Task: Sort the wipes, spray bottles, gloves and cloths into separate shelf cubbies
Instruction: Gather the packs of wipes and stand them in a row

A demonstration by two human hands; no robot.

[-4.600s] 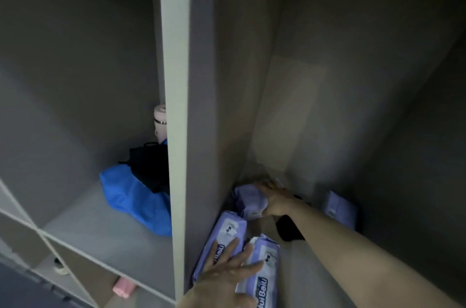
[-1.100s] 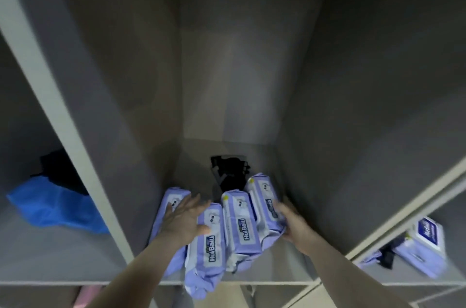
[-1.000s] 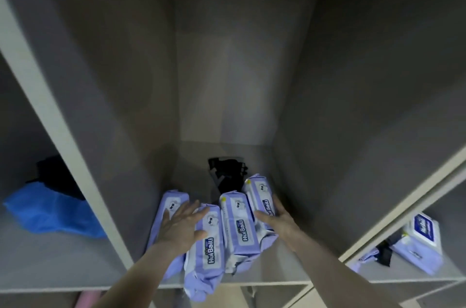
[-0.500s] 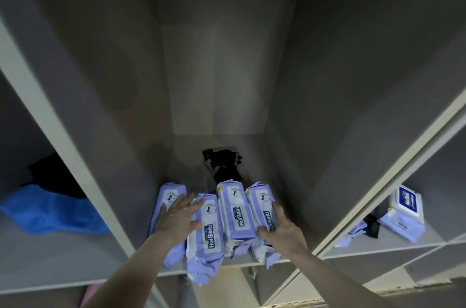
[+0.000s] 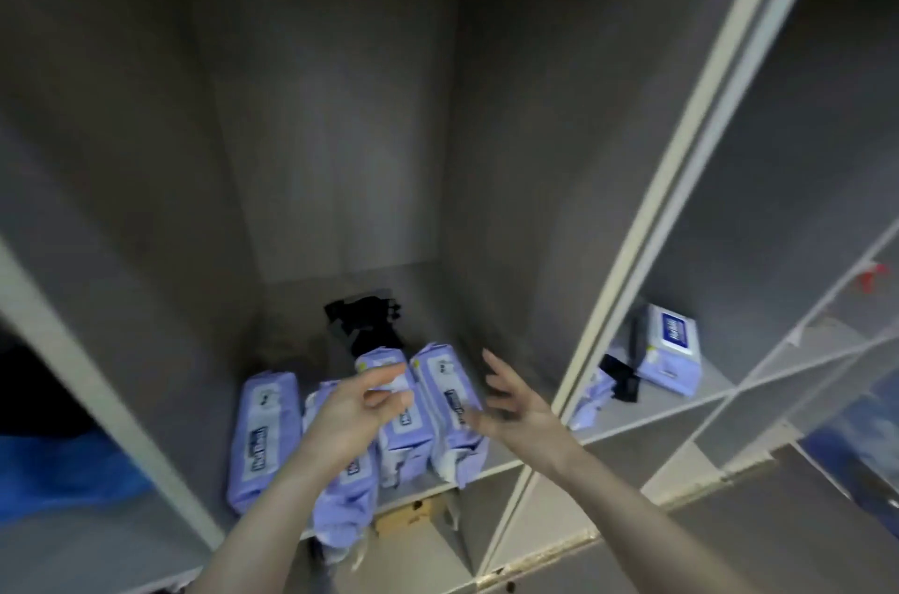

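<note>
Grey laminate shelving divides into tall cubbies; the middle cubby's floor carries most of the task's goods. Four lilac soft wipe packs lie side by side at the front edge of that floor, their ends overhanging the lip. A black crumpled item, probably a glove or cloth, lies behind them toward the back wall. In the right-hand cubby a fifth wipe pack with a blue label rests near the front edge beside a small black piece and a pale wrapper scrap. A blue folded cloth shows in the left-hand cubby.

The left hand hovers over the second and third packs, fingers loosely curled, grasping nothing. The right hand is spread in the air just beside the fourth pack, also released.

Judgement: the wipe row appears set and the hands are free. The next move calls for a reach past the row to remove the black item, or to the right-hand cubby for the stray pack, without dragging the overhanging packs off the edge.
</note>
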